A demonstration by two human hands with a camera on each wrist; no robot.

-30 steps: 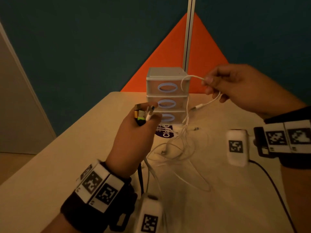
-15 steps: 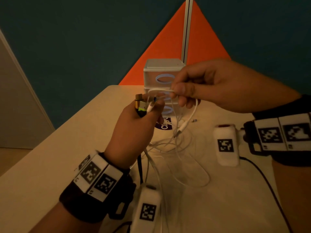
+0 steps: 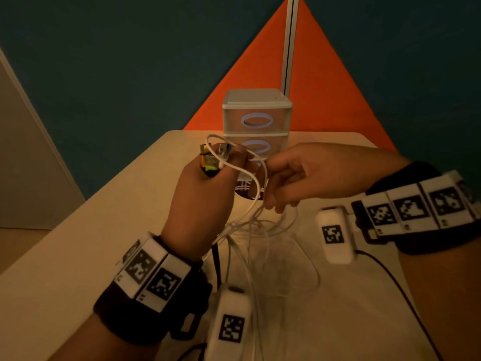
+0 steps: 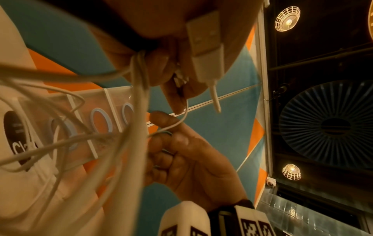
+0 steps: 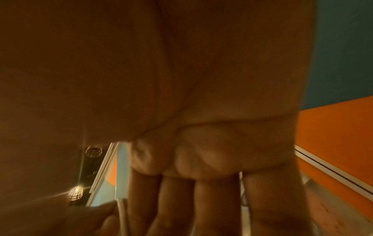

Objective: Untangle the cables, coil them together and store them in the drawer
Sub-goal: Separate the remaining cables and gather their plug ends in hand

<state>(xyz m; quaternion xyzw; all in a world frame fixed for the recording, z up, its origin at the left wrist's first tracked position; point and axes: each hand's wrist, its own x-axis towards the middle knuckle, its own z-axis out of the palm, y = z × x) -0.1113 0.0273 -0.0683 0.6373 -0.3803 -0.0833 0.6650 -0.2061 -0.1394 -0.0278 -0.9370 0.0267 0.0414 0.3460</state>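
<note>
While the left hand (image 3: 200, 201) is gripping a bunch of plugs (image 3: 214, 158) above the surface (image 3: 65, 256), its fingers are curling round them so the connectors are sticking up out of the fist. One gold-and-green plug and a metal USB plug with a blue insert are showing in the head view; the left wrist view is showing a white USB plug (image 4: 206, 43) lying against the palm. White cables (image 3: 250, 230) are hanging down from this fist in a loose tangle (several strands crossing each other), and the lower loops are resting on the surface between the two forearms.

The right hand (image 3: 299, 175) is sitting just beside the left one, with its thumb and fingertips pinching a thin white cable loop (image 3: 250, 165) that is arching over from the plugs. The right wrist view is mostly filled by the palm, though a white strand (image 5: 123, 218) is passing between thumb and fingers there.

Behind the hands a small drawer unit (image 3: 256, 121) is standing at the far edge of the surface, its three drawers all closed, each with an oval handle. A dark round sticker (image 3: 247, 188) is lying on the surface in front of it, partly hidden by the hands. Both wrists are wearing bands with black-and-white markers.
</note>
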